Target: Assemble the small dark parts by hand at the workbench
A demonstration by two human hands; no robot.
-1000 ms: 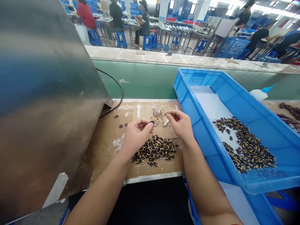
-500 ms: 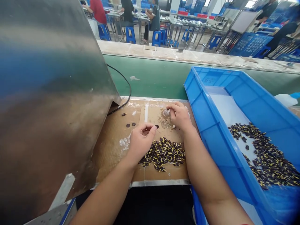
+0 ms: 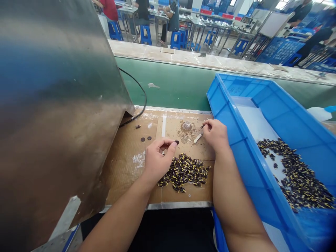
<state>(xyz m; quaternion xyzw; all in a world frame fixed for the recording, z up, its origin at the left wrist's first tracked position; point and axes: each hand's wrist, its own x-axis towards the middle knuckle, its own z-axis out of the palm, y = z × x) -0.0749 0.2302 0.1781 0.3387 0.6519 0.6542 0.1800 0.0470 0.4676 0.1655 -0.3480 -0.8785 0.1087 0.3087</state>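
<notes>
My left hand [image 3: 161, 154] is closed in a pinch on a small dark round disc [image 3: 176, 142], held just above the far side of a pile of small black-and-yellow parts [image 3: 183, 171]. My right hand [image 3: 215, 133] is also pinched, near the right edge of the cardboard. A tiny dark bit shows at its fingertips, too small to name. Just below those fingers is a cream-coloured stick [image 3: 197, 138]; whether they touch it I cannot tell. To the left of the right hand sits a small clear lump or cup [image 3: 187, 126] amid brown smears.
Two dark discs [image 3: 146, 139] and one small part [image 3: 138, 126] lie on the cardboard [image 3: 123, 168] at left. A large metal housing [image 3: 57, 115] borders the left side, with a black cable [image 3: 144, 94]. At right stands a blue bin [image 3: 236, 133] holding many similar parts.
My right hand has moved right, away from the clear lump, uncovering it and more of the cream stick. My left hand stays nearly in place with the disc.
</notes>
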